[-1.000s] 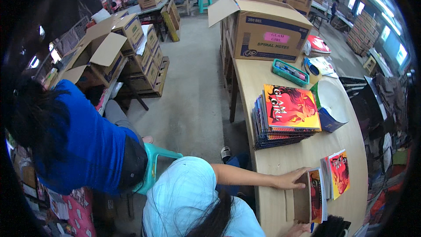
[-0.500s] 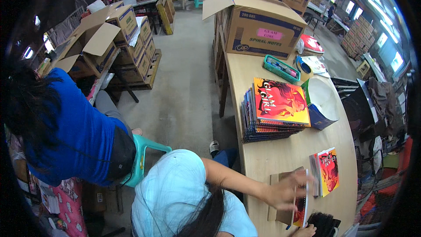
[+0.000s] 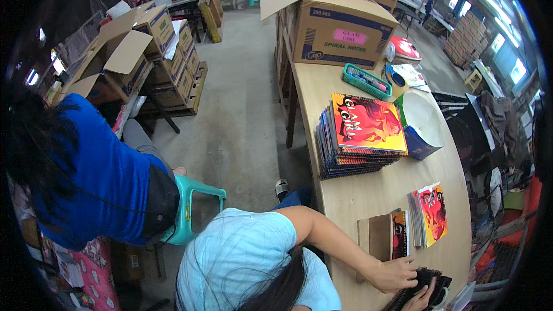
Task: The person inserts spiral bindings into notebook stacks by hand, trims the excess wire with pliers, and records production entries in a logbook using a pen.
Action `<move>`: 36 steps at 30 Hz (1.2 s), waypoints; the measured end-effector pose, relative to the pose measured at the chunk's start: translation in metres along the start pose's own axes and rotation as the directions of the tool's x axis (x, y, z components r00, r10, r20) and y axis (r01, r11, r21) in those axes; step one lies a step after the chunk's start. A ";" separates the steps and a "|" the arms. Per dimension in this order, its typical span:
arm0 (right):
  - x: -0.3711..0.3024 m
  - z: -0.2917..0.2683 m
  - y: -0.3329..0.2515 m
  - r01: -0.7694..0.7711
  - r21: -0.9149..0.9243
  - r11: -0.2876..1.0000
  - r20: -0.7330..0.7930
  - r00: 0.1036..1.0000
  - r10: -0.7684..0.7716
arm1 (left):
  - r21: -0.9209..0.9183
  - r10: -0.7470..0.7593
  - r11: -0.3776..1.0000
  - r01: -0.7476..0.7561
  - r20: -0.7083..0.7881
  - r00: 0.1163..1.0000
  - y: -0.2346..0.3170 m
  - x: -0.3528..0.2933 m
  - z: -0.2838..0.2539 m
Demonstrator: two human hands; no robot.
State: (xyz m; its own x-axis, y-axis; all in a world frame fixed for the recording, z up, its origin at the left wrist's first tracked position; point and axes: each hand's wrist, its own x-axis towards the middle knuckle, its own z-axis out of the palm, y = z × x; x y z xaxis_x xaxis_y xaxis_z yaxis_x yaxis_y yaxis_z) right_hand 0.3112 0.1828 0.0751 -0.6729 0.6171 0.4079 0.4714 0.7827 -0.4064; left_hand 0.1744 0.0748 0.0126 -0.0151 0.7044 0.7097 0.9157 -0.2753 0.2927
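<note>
My left hand (image 3: 394, 273) is at the edge of a bundle of black spiral binding coils (image 3: 425, 278), fingers curled and closed at the coils. From the lower edge my right hand (image 3: 422, 299) reaches the same bundle, its fingers against the coils; its palm is mostly hidden. Just beyond my left hand, a thin red-and-black notebook (image 3: 400, 233) stands on edge against a brown wooden block (image 3: 379, 239). To its right lies a small fanned pile of red-and-yellow notebooks (image 3: 435, 216). Dark hair hangs over my light blue sleeve.
Farther up the table (image 3: 340, 201) stands a tall notebook stack (image 3: 368, 129). Behind it are a blue-and-green cut box (image 3: 419, 126), a green basket of pens (image 3: 367, 82), tape (image 3: 396, 80) and a large carton (image 3: 343, 34). At left, a person in blue (image 3: 109, 167) sits on a turquoise stool (image 3: 187, 210).
My left hand has moved from the upright notebook toward me to the coils. My right hand has left the notebook's near end and moved right onto the bundle. The notebook remains upright.
</note>
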 end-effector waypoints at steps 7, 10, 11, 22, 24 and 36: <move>-0.035 0.011 -0.005 -0.092 0.349 0.932 0.115 0.992 0.055 | -0.036 -0.001 0.999 0.000 -0.030 1.000 -0.004 -0.006 -0.052; -0.038 0.009 -0.022 -0.161 0.413 0.896 0.149 0.983 0.107 | -0.078 -0.126 0.989 0.126 0.008 0.992 -0.017 -0.007 -0.090; -0.043 0.015 -0.015 -0.141 0.509 0.849 0.084 0.990 0.114 | -0.065 -0.108 0.992 0.109 0.028 0.994 -0.022 -0.005 -0.094; -0.036 0.010 -0.028 -0.209 0.579 0.788 0.105 0.978 0.182 | -0.127 0.016 0.992 0.001 0.139 0.990 -0.027 0.014 -0.084; -0.037 0.010 -0.027 -0.192 0.574 0.796 0.110 0.981 0.158 | -0.143 0.009 0.990 0.010 0.131 0.991 -0.027 0.013 -0.079; -0.040 0.014 -0.028 -0.258 0.659 0.707 0.253 0.961 0.115 | -0.159 -0.002 0.987 0.019 0.103 0.995 -0.023 0.011 -0.080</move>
State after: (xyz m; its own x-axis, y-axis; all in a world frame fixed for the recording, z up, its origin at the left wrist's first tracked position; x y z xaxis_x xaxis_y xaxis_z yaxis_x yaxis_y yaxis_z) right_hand 0.3165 0.1352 0.0583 -0.7362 0.6624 0.1385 0.1312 0.3405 -0.9311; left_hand 0.1208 0.0367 0.0646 0.0247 0.7688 0.6390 0.8397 -0.3628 0.4041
